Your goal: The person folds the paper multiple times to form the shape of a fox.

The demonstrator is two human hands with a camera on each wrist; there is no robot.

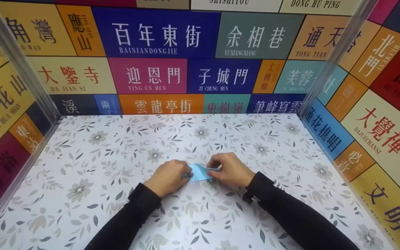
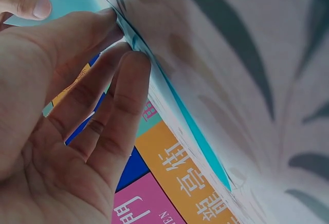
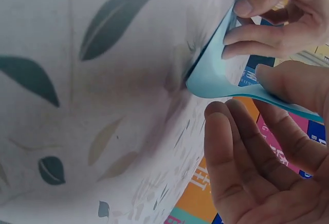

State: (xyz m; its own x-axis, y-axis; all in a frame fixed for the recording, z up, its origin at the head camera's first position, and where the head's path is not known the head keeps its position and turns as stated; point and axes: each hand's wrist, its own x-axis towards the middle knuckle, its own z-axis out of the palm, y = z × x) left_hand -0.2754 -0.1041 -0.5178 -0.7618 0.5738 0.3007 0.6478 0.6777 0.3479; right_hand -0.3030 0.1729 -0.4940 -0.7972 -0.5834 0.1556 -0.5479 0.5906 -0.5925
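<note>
A sheet of light blue paper (image 1: 199, 172) lies low over the patterned tabletop, between both hands in the head view. My left hand (image 1: 173, 177) pinches its left end between thumb and fingers, close to the surface. The right hand (image 1: 230, 170) lifts the other end, thumb on top and fingers below. In the right wrist view the blue paper (image 3: 213, 80) bends in a curve and rises off the table toward the right thumb (image 3: 293, 82). A thin blue edge (image 2: 205, 154) shows along the table in the left wrist view.
White tabletop (image 1: 123, 215) printed with grey leaves and flowers spreads around the hands. Upright panels with coloured name blocks (image 1: 155, 33) stand behind and at both sides, with clear strips (image 1: 23, 59) at the corners.
</note>
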